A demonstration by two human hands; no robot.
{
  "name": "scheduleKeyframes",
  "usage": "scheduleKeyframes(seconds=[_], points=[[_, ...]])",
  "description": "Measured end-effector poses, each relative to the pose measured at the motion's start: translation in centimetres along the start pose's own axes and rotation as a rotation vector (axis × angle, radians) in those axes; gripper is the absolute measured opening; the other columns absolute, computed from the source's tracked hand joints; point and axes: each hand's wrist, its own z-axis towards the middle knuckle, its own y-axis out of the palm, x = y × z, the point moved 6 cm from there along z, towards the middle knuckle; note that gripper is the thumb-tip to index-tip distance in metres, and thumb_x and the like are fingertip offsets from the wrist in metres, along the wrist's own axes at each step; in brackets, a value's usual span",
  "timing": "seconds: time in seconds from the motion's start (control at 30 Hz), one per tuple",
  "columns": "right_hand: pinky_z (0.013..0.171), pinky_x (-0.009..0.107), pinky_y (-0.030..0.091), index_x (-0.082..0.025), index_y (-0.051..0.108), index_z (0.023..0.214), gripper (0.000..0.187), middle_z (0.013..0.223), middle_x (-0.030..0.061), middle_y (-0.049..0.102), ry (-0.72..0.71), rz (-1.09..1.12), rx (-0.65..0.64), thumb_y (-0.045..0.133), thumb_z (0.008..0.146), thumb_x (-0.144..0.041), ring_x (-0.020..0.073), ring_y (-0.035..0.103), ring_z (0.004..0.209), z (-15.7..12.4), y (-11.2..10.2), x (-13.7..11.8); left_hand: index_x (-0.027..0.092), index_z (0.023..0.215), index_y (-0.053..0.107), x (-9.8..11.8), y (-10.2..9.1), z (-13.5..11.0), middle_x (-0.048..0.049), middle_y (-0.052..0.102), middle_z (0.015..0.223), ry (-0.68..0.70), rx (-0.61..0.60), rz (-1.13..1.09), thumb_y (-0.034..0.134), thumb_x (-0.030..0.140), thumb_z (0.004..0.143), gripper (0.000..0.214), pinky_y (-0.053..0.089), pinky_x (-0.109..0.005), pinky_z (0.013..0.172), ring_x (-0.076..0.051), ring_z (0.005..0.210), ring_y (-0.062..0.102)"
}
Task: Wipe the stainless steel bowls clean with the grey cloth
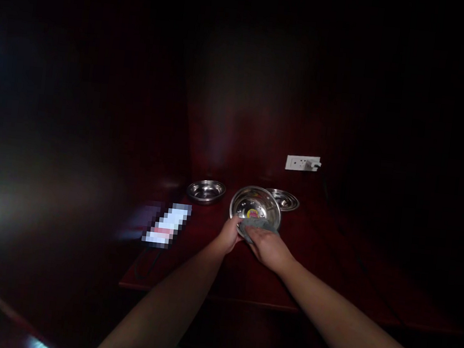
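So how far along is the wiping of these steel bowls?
In hand: the left hand steadies the tilted bowl while the right hand presses a grey cloth on its rim. The left bowl and the rear bowl sit on the table; whether they are done or left cannot be told.

A dark red wooden table (325, 240) stands in a corner between dark walls. A small steel bowl (206, 190) sits near its far edge, toward the left. A shallow steel dish (286, 201) lies by the same edge, further right. A blurred white packet (167, 223) rests close to the left edge. On the back wall a white socket strip (300, 163) carries one plug (313, 163).
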Motion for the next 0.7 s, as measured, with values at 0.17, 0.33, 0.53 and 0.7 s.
scheduleKeyframes(seconds=[0.17,0.33,0.53,0.7], points=[[0.091,0.036,0.046,-0.013,0.054,0.12,0.034,0.117,0.0137,0.063,0.003,0.069,0.017,0.043,0.088,-0.018,0.0228,0.061,0.105,0.2,-0.3,-0.6,0.013,0.076,0.059,-0.2,-0.3,0.3,-0.006,0.066,0.075,-0.001,0.008,0.015,0.052,0.021,0.063,0.017,0.05,-0.027,0.065,-0.017,0.073,0.062],[0.089,0.036,0.047,-0.015,0.056,0.116,0.031,0.114,0.0121,0.065,0.018,0.173,0.026,0.044,0.088,-0.02,0.022,0.061,0.104,0.2,-0.9,-0.8,0.013,0.088,0.059,-0.4,-0.6,0.4,-0.0044,0.065,0.076,0.031,-0.023,0.032,0.056,0.013,0.057,0.032,0.049,-0.029,0.068,-0.017,0.073,0.061],[0.096,0.039,0.042,-0.019,0.057,0.119,0.036,0.122,0.01,0.06,0.044,0.257,0.022,0.052,0.083,-0.022,0.0222,0.057,0.111,-0.1,-1.1,-0.1,0.017,0.103,0.054,0.0,-0.2,0.0,-0.0052,0.066,0.092,0.076,-0.088,0.024,0.056,0.009,0.055,0.049,0.049,-0.031,0.072,-0.019,0.083,0.062],[0.106,0.046,0.029,-0.017,0.052,0.128,0.052,0.13,0.012,0.054,0.115,0.134,-0.063,0.058,0.078,-0.03,0.0261,0.047,0.122,-0.5,-0.7,1.7,0.018,0.111,0.051,0.1,-0.3,0.2,-0.0065,0.066,0.096,0.047,-0.086,-0.01,0.054,0.011,0.058,0.053,0.051,-0.031,0.073,-0.02,0.087,0.063]])
